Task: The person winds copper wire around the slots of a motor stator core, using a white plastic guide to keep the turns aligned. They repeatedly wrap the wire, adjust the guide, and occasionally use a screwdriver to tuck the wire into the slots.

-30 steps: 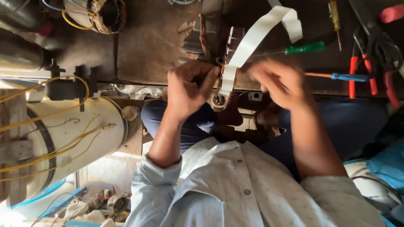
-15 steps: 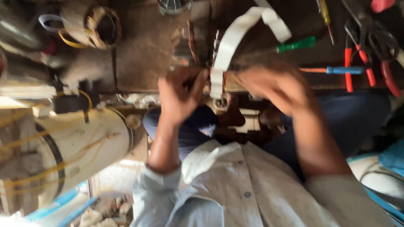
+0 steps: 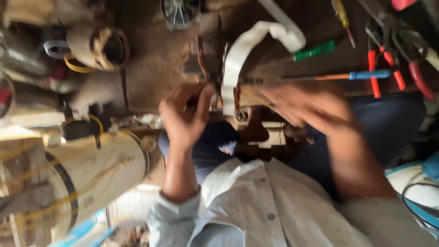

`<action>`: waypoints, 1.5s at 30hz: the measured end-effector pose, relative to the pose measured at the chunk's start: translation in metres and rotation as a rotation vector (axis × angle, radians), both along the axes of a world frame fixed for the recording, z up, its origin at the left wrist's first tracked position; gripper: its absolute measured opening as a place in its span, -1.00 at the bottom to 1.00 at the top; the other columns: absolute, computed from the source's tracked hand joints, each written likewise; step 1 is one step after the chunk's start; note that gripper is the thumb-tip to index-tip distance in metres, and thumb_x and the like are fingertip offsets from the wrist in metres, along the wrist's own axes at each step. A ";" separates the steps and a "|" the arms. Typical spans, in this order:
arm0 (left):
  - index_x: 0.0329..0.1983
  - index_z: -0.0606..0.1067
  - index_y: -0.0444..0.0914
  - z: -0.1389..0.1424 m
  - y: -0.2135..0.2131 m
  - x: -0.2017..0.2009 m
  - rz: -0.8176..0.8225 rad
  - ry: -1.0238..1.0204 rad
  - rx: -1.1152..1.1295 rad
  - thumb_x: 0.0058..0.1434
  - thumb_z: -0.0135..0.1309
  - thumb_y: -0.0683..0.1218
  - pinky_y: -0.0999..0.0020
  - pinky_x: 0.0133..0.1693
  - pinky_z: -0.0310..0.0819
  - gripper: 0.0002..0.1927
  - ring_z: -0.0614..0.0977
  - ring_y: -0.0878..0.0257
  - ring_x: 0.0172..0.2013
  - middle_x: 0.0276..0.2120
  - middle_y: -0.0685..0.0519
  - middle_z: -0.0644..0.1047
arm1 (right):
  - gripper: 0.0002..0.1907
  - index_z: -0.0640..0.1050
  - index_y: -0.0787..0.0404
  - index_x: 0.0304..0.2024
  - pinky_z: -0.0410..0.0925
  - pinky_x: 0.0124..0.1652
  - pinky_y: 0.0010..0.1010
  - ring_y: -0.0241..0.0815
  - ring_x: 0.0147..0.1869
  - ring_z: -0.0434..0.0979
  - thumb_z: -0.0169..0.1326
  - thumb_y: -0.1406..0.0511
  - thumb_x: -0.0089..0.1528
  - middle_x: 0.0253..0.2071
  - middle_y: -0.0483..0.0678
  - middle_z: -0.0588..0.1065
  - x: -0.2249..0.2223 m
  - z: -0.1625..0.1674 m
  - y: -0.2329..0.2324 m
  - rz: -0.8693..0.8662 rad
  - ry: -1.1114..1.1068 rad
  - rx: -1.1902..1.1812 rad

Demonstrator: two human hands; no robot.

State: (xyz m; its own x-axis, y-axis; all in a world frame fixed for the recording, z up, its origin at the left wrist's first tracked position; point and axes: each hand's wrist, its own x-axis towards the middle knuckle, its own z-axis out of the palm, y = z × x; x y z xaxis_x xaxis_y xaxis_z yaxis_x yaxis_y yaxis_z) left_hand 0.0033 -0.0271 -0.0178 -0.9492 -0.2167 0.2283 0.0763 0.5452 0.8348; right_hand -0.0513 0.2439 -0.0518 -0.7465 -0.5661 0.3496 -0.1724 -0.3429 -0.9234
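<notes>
My left hand pinches a small dark wound metal part at the edge of the wooden bench. A long white strip curls up from that part and loops over to the right. My right hand is blurred. Its fingertips reach toward the lower end of the strip, and whether they grip it is not clear. Both forearms come up from my light shirt at the bottom of the head view.
On the bench to the right lie a green-handled screwdriver, a blue-and-orange screwdriver and red-handled pliers. A cream cylinder with yellow wires lies at lower left. A wound coil ring and a small fan sit at the top.
The view has swung, so everything sits lower and further right in the picture. The white strip now bows in a tighter loop. My right hand has moved and is more blurred.
</notes>
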 end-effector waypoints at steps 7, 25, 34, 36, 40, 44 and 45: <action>-0.32 0.57 -0.23 0.006 0.027 0.020 -0.710 0.296 0.237 0.28 0.24 -0.12 0.29 -0.37 0.44 -0.89 0.60 0.23 -0.40 -0.40 0.02 0.58 | -0.86 0.56 0.25 -0.20 0.37 -0.36 -0.32 -0.18 -0.30 0.61 0.03 0.31 0.32 -0.15 0.09 0.61 -0.015 -0.012 -0.003 0.193 0.527 0.191; -0.42 0.59 -0.26 -0.014 -0.001 0.002 -0.128 -0.086 0.045 0.37 0.20 -0.07 0.30 -0.45 0.46 -0.76 0.62 0.21 -0.57 -0.54 0.02 0.59 | -0.87 0.54 0.28 -0.02 0.23 -0.48 -0.57 -0.41 -0.41 0.46 -0.01 0.38 0.44 -0.23 -0.05 0.53 -0.025 -0.025 -0.027 -0.163 -0.066 0.398; -0.19 0.66 -0.08 0.018 0.011 0.027 -0.688 0.401 -0.083 0.08 0.16 -0.08 0.18 -0.35 0.54 -0.79 0.66 0.12 -0.31 -0.23 0.10 0.63 | -0.85 0.51 0.36 -0.14 0.15 -0.46 -0.57 -0.33 -0.50 0.29 0.05 0.36 0.50 -0.40 -0.07 0.43 0.041 -0.017 0.019 -0.006 0.382 0.094; -0.19 0.62 -0.13 0.012 0.015 0.029 -0.647 0.444 0.075 0.22 0.15 -0.03 0.21 -0.31 0.55 -0.85 0.66 0.11 -0.33 -0.27 0.09 0.60 | -0.83 0.50 0.36 -0.17 0.13 -0.47 -0.57 -0.31 -0.52 0.28 0.06 0.36 0.50 -0.44 -0.07 0.42 0.018 -0.027 0.010 -0.029 0.329 0.211; -0.19 0.64 -0.08 -0.049 -0.009 0.004 -0.113 0.128 0.016 0.35 0.16 0.04 0.29 -0.38 0.54 -0.86 0.68 0.15 -0.42 -0.31 0.10 0.64 | -0.77 0.48 0.37 -0.23 0.10 -0.50 -0.58 -0.27 -0.55 0.26 0.07 0.34 0.50 -0.50 -0.06 0.41 -0.015 -0.034 -0.012 -0.205 0.059 0.374; -0.02 0.61 -0.09 -0.076 -0.013 0.000 -0.154 0.327 -0.016 0.35 0.14 -0.03 0.30 -0.31 0.57 -0.82 0.68 0.14 -0.30 -0.21 0.13 0.61 | -0.81 0.50 0.36 -0.23 0.16 -0.53 -0.56 -0.29 -0.59 0.29 0.10 0.34 0.44 -0.50 -0.05 0.43 0.023 -0.015 0.000 -0.292 0.129 0.221; 0.01 0.60 -0.08 -0.069 -0.012 0.005 -0.176 0.373 0.000 0.37 0.11 -0.06 0.32 -0.30 0.57 -0.82 0.69 0.16 -0.27 -0.20 0.16 0.61 | -0.82 0.51 0.35 -0.23 0.18 -0.54 -0.56 -0.30 -0.60 0.30 0.10 0.34 0.42 -0.50 -0.05 0.44 0.036 -0.008 0.007 -0.292 0.175 0.162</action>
